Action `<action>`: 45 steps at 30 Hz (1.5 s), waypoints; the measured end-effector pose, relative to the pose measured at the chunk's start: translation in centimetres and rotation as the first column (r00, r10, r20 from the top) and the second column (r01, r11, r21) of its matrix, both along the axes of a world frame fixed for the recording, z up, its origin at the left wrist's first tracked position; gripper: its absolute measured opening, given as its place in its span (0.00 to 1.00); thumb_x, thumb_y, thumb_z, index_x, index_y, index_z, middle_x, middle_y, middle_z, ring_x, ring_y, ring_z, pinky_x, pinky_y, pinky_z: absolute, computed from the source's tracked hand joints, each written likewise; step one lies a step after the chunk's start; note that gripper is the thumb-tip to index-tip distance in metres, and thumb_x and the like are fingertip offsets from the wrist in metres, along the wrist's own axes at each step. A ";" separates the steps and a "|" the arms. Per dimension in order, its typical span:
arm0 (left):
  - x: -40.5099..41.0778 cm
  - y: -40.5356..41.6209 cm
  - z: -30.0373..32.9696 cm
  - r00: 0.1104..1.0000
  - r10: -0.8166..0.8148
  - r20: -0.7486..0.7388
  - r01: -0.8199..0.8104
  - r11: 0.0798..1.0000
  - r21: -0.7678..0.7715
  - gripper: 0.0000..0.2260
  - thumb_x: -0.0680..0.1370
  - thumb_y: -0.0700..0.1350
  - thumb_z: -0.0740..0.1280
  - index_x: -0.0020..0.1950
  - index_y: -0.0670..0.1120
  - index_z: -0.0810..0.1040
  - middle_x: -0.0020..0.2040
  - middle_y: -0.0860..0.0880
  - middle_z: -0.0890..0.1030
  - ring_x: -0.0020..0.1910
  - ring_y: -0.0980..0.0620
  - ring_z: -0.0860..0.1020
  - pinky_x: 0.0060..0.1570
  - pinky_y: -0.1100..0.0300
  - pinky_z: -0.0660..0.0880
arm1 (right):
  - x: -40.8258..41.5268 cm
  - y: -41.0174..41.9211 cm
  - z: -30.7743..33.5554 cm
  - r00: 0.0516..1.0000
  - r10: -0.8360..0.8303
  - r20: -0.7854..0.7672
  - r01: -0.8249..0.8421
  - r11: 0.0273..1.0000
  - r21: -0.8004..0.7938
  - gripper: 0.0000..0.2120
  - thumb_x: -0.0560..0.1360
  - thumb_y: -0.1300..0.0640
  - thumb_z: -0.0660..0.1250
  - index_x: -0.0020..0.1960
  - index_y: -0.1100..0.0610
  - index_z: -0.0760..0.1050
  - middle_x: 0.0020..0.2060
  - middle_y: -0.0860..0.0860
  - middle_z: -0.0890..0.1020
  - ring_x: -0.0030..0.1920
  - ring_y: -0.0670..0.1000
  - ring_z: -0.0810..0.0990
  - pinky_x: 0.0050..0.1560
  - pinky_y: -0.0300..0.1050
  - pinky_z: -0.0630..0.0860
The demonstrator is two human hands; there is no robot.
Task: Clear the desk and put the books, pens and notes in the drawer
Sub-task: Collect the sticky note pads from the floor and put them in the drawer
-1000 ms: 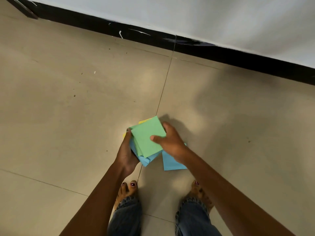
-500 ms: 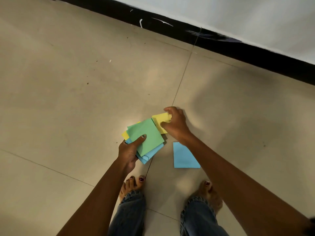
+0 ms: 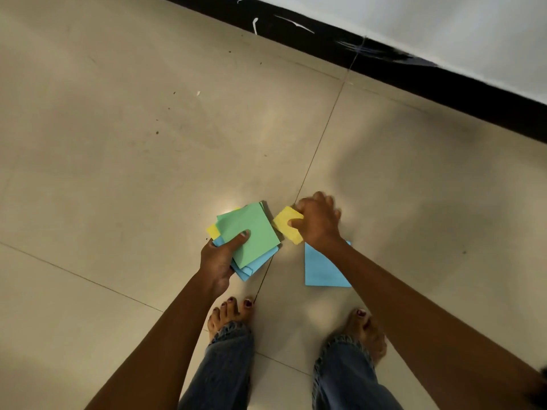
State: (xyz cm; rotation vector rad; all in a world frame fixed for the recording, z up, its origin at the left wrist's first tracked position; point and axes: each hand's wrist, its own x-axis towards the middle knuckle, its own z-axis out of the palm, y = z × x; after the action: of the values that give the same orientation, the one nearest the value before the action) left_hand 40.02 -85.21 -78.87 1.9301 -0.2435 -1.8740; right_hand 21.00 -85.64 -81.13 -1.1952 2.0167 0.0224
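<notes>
My left hand grips a fanned stack of paper notes, green on top with yellow and blue sheets under it, held low over the floor. Just to its right, my right hand pinches a single yellow note between thumb and fingers. One blue note lies flat on the tiles below my right wrist, partly hidden by the forearm.
I stand on beige floor tiles with my bare feet close below the notes. A black skirting board and a white wall run across the top right. No desk or drawer is in view.
My right hand let go of the green stack, reached to the floor on the right and took hold of the yellow note. The blue note became uncovered.
</notes>
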 end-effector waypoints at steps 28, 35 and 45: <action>-3.5 2.5 10.1 0.951 -0.307 0.033 0.307 0.952 0.022 0.16 0.72 0.37 0.72 0.59 0.38 0.78 0.53 0.38 0.82 0.45 0.41 0.82 0.42 0.50 0.80 | -0.4 14.5 7.5 0.475 -0.872 0.118 0.839 0.489 0.238 0.19 0.67 0.49 0.72 0.55 0.51 0.73 0.49 0.56 0.80 0.50 0.59 0.79 0.51 0.46 0.74; -9.0 2.6 29.2 0.922 -0.384 -0.049 0.384 0.923 -0.012 0.09 0.74 0.32 0.68 0.53 0.38 0.78 0.42 0.44 0.83 0.32 0.49 0.83 0.27 0.57 0.79 | -4.3 15.2 28.2 0.225 -0.939 0.260 0.961 0.259 0.101 0.15 0.71 0.63 0.69 0.57 0.59 0.71 0.44 0.53 0.77 0.47 0.58 0.78 0.49 0.51 0.76; -23.9 4.6 56.3 0.677 -0.724 -0.134 0.686 0.686 -0.241 0.16 0.71 0.38 0.73 0.58 0.40 0.79 0.51 0.41 0.83 0.46 0.42 0.82 0.38 0.53 0.79 | -16.5 18.7 59.3 0.161 -0.860 0.483 0.970 0.047 -0.240 0.11 0.72 0.67 0.63 0.51 0.56 0.68 0.39 0.53 0.75 0.41 0.55 0.74 0.37 0.43 0.70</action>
State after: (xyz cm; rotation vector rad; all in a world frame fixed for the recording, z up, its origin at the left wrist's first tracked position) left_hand 16.11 -80.61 -22.58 1.5910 -1.2008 -2.4101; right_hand 4.49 -66.95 -21.80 0.1860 2.2659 -1.3600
